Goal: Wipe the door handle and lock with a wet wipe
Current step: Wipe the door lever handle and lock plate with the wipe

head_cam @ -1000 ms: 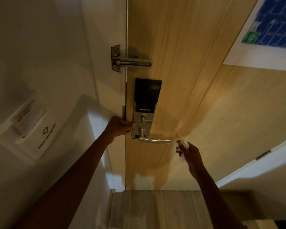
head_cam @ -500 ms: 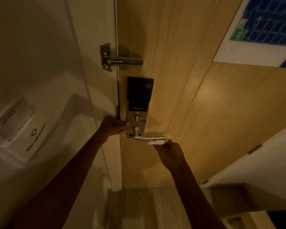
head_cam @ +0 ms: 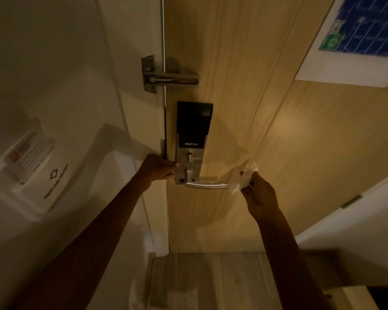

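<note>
I see the wet wipe (head_cam: 244, 178) bunched white in the right hand (head_cam: 259, 194), pinched between fingers and thumb, its lower corner touching or just off the free end of the lever door handle (head_cam: 205, 185); I cannot tell which. The handle runs level from its pivot low on the lock (head_cam: 192, 144), a tall plate with a black upper panel marked SMART LOCK and a small metal thumb-turn (head_cam: 189, 158) below the lettering. The left hand (head_cam: 159, 167) is curled around the door's edge just beside the lock plate, fingertips touching the plate's left side. Above the lock, a metal swing-bar door guard (head_cam: 169, 78) spans the gap between the white frame (head_cam: 132, 86) and the wooden door (head_cam: 255, 130). At the door's upper right hangs a blue and white evacuation plan (head_cam: 356, 41). On the left wall sits a white key-card holder (head_cam: 31, 171) with an arrow and a card in its slot. Wood flooring (head_cam: 199, 280) shows below, between my 2 forearms. Nothing blocks the handle or lock face.
</note>
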Motion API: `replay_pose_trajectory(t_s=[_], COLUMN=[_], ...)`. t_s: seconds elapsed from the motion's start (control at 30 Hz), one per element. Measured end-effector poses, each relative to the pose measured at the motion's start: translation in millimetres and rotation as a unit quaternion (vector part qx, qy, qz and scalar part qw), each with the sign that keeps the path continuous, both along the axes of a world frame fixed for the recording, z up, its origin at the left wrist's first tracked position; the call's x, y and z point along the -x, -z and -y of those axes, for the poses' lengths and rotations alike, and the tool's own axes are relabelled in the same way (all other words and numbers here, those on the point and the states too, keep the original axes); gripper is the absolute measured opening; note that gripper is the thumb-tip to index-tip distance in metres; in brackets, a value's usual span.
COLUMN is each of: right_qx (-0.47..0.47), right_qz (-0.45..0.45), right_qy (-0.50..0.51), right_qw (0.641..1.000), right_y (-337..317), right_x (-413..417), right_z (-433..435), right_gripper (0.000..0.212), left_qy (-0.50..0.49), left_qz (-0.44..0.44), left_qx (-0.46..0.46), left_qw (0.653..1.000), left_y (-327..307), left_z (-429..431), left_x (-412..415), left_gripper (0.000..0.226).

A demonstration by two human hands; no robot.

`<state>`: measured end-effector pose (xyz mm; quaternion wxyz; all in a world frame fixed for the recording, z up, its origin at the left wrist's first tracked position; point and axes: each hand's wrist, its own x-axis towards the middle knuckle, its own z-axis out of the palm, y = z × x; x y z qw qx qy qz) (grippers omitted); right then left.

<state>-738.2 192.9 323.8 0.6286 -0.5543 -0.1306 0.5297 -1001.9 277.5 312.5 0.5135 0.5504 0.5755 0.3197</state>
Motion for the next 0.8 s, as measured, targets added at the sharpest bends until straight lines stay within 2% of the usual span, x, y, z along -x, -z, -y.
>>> replay_pose_trajectory(t_s=[0.07, 0.17, 0.3, 0.37, 0.43, 0.53, 0.57, 0.67, 0.73, 0.8], right_qx=[-0.020, -0.049, -0.134, -0.172, -0.196, -0.219, -0.221, -0.185, -0.157, -0.179], right_qz=[0.094, 0.262, 0.264, 0.267, 0.309, 0.451, 0.508, 0.680, 0.726, 0.741], right_qy=[-0.016, -0.016, -0.026, -0.055, -0.085, -0.084, -0.087, -0.132, -0.126, -0.127], right_qw=[0.995, 0.964, 0.955, 0.947, 0.927, 0.861, 0.828, 0.697, 0.657, 0.635], right_y=[2.1, 9.6, 11.5, 11.0, 11.8, 22.3, 26.5, 40.2, 48.0, 54.2], right_x=[6.2, 15.3, 15.2, 18.7, 29.4, 44.9, 47.3, 46.4, 45.4, 44.7], right_z=[3.9, 6.1, 6.0, 3.7, 0.5, -5.2, -6.1, -6.7, -3.4, 1.3], right_gripper=[0.025, 0.020, 0.021, 0.023, 0.025, 0.024, 0.023, 0.023, 0.022, 0.018], left_qy=[0.009, 0.001, 0.011, 0.007, -0.008, -0.022, -0.015, -0.007, -0.023, -0.031], left_qz=[-0.008, -0.006, -0.003, 0.012, 0.019, 0.029, 0.031, 0.022, 0.018, 0.021], left_qx=[-0.001, -0.001, -0.002, 0.001, -0.006, 0.002, 0.007, 0.006, -0.001, -0.003], left_qw=[1.000, 1.000, 1.000, 1.000, 1.000, 0.999, 0.999, 1.000, 1.000, 0.999], left_y=[-1.0, -1.3, 1.1, 2.9, 4.3, 4.1, 3.3, 5.2, 5.3, 6.4], left_z=[1.0, -0.1, -1.8, -2.0, -2.5, -3.2, -3.0, -5.1, -3.9, -3.2], left_x=[-1.0, -0.5, -0.2, -0.1, 0.5, 1.1, 1.2, 1.7, 1.7, 1.0], left_gripper=[0.045, 0.029, 0.032, 0.023, 0.020, 0.019, 0.015, 0.022, 0.014, 0.020])
